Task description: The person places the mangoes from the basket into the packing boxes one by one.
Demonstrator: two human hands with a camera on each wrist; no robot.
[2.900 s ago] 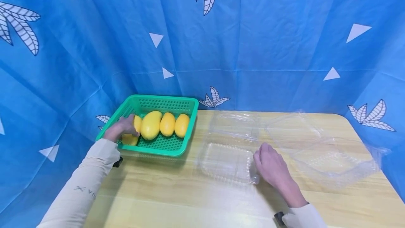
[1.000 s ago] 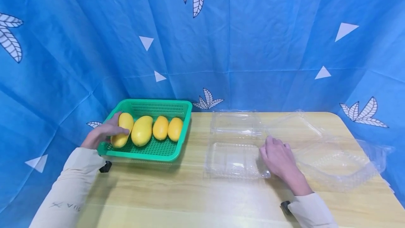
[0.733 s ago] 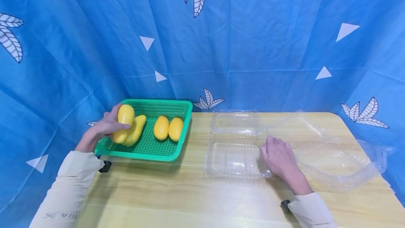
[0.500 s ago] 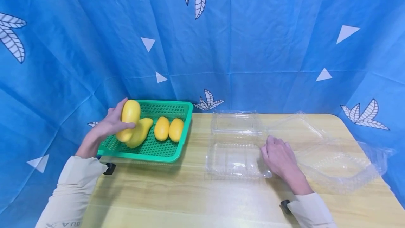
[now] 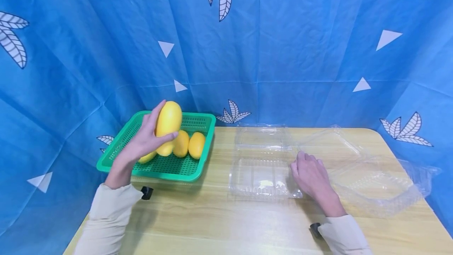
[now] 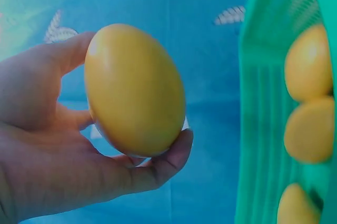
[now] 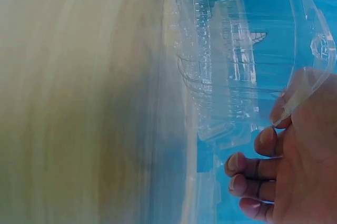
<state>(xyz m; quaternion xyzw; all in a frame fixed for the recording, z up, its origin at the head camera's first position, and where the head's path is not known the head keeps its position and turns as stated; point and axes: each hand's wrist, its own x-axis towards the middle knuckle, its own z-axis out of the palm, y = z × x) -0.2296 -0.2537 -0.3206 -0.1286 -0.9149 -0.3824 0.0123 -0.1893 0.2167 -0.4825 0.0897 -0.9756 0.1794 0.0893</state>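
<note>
No readable text, label, brand, number or sign shows on anything in these three views.

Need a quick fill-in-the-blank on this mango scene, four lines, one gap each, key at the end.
1. The left grip holds a mango, and the basket is coloured ____.
2. In the head view, counting one partly hidden, ____ other mangoes lie in the basket.
3. The right grip pinches a clear container, which in the head view is to the ____ of the basket.
4. The triangles on the blue curtain are ____.

Missing words: green; three; right; white.
</note>
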